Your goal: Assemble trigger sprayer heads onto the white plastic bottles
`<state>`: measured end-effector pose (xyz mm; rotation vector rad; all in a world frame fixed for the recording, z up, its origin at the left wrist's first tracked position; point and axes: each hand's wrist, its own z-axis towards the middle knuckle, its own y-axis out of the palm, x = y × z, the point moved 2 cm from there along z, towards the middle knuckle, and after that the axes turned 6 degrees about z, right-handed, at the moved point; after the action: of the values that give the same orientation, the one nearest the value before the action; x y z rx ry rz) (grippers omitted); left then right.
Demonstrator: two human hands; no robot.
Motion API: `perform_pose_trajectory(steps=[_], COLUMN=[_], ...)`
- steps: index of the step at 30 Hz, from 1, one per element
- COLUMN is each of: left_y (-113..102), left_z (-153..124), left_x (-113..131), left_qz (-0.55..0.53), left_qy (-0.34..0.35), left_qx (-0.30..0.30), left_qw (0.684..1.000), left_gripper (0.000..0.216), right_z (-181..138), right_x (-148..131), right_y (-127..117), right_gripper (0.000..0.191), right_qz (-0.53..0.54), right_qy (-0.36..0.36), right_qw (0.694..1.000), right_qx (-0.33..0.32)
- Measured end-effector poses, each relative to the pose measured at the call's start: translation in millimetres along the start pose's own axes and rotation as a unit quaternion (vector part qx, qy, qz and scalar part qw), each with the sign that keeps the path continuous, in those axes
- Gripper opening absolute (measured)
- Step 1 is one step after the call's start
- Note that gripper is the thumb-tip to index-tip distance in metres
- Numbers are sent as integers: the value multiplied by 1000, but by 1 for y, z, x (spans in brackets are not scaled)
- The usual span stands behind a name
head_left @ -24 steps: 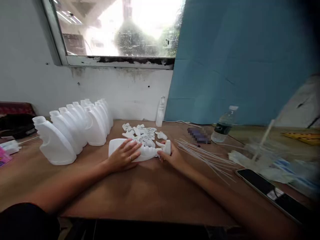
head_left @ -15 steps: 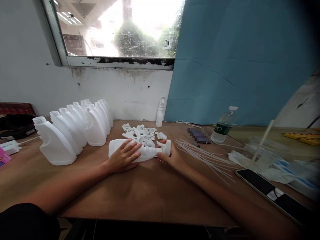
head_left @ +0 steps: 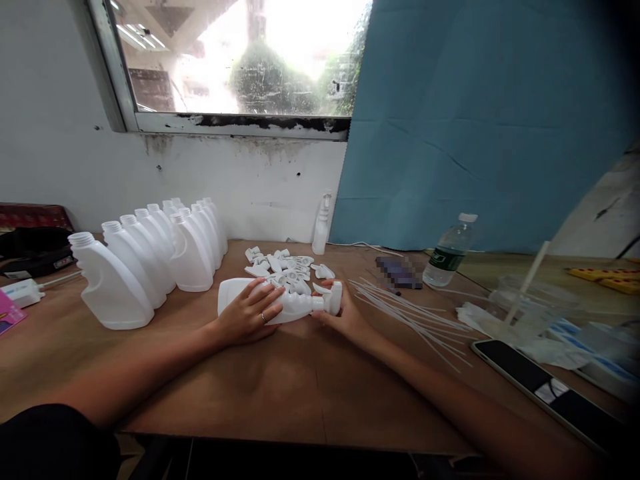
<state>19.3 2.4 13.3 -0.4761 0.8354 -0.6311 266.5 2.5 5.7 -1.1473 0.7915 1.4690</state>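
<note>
Nothing shifted: L hand [head_left: 247, 313] pins bottle [head_left: 295, 305], R hand [head_left: 346, 315] grips cap [head_left: 334, 297].

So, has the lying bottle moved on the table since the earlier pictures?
No. The lying bottle keeps the same place beside the standing bottles.

a row of upright white bottles [head_left: 150, 260] stands open-necked on the left of the brown surface [head_left: 280, 393]. behind the middle lies a pile of white trigger heads [head_left: 280, 261], and a small spray bottle [head_left: 321, 227] stands against the wall. thin white tubes [head_left: 415, 320] fan out to the right, near a clear water bottle [head_left: 447, 252]. a dark phone [head_left: 540, 390] lies at the right edge. a blue board [head_left: 475, 133] leans beside the window [head_left: 240, 57].
</note>
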Motion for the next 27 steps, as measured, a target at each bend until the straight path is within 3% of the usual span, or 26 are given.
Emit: perform_pose_trajectory(steps=[4,8,22,24,27], left_y=[-1,0,-2,-2,-5], left_z=[0,0,1,0,0], left_x=[0,1,2,2,0], left_qz=[-4,-5,-15,-22,-44], left_qy=[-1,-3,-1,-3,-13], left_qx=[1,4,21,30,54], left_qw=[1000,1000,1000,999,997], left_gripper=[28,27,26,27,30], right_z=[0,0,-2,-2,-3], right_x=[-2,-6,-13,-14,-14], right_y=[1,3,8,6,2], right_gripper=[48,57,49,55,83], right_qz=[3,14,67,69,77], right_qy=[6,7,26,22,13], right_qw=[1000,1000,996,997,996], right_qx=[1,16,49,30,-42])
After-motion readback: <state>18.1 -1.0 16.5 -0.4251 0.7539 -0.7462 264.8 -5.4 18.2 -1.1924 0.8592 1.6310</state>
